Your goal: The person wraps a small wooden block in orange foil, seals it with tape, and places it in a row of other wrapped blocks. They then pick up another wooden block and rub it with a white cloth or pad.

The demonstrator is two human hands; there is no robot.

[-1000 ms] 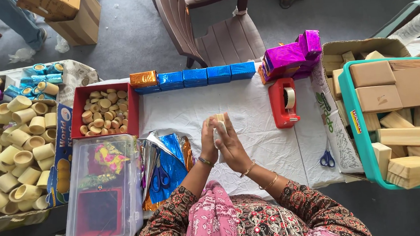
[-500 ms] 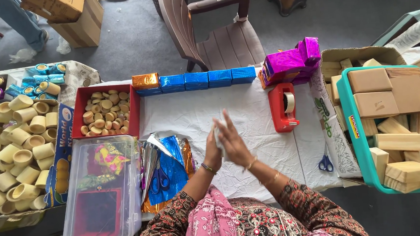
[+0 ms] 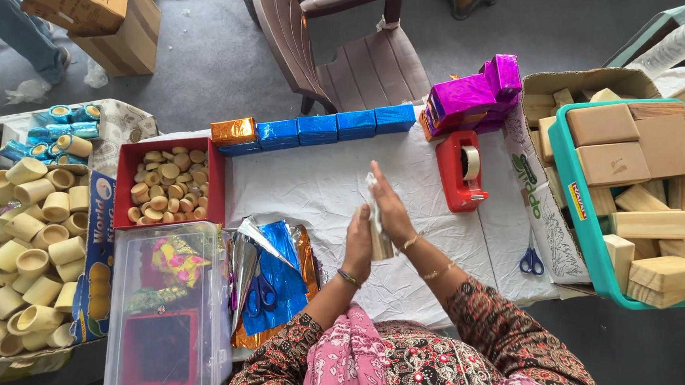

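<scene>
A small wooden block (image 3: 381, 246), partly covered by crinkled silvery foil (image 3: 373, 194), is pressed between the flat palms of the left hand (image 3: 357, 243) and right hand (image 3: 392, 212) above the white-clothed table (image 3: 318, 186). Glossy blue foil sheets (image 3: 280, 279) lie left; a red tape dispenser (image 3: 461, 169) stands right.

Bare white cloth (image 3: 318, 186) open ahead of my hands, red tray of discs (image 3: 169, 183) blocking left, foil sheets with scissors (image 3: 272, 280) near left, red tape dispenser (image 3: 460, 169) close right, row of blue boxes (image 3: 327, 127) closing the far edge
</scene>
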